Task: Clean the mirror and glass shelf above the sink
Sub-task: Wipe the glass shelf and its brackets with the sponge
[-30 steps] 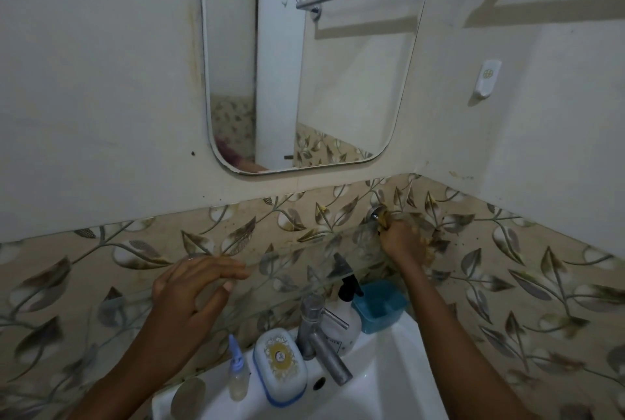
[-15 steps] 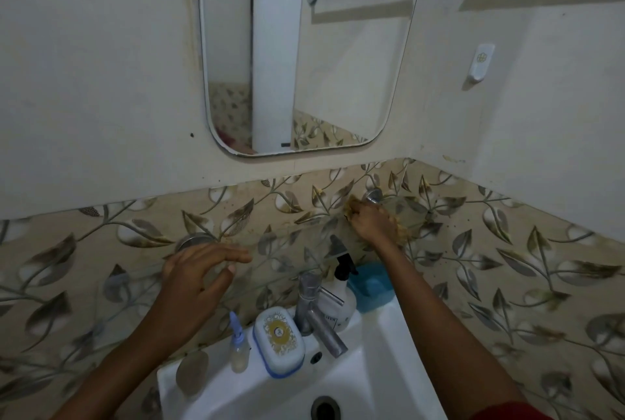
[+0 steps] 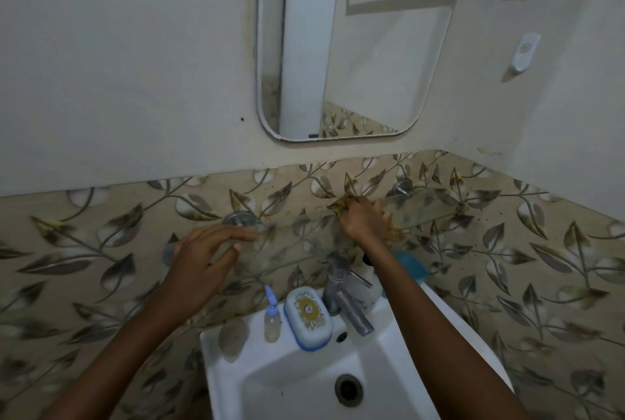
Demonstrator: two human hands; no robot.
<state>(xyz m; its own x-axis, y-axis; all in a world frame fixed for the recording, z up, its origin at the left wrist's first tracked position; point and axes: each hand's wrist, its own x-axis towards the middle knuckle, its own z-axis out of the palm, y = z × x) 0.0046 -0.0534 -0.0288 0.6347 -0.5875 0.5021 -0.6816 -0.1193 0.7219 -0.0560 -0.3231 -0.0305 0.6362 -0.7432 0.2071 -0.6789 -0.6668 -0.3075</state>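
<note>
A clear glass shelf (image 3: pixel 429 213) runs along the leaf-patterned tiles above the white sink (image 3: pixel 399 362), held by two round metal brackets. My right hand (image 3: pixel 363 222) presses a crumpled yellowish cloth (image 3: pixel 392 232) onto the middle of the shelf. My left hand (image 3: pixel 203 262) rests at the shelf's left front edge with fingers spread, holding nothing. The rounded mirror (image 3: pixel 358 47) hangs on the wall above, reflecting a towel rail.
On the sink rim stand a white-and-blue soap box (image 3: pixel 307 316), a small blue-capped bottle (image 3: pixel 272 316), a metal tap (image 3: pixel 345 298), a spray bottle and a blue container (image 3: pixel 411 265). A white hook (image 3: pixel 524 52) sticks to the right wall.
My right hand with the cloth has slid leftward along the shelf, away from the right bracket. My left hand has stayed at the left edge. The view has tilted down.
</note>
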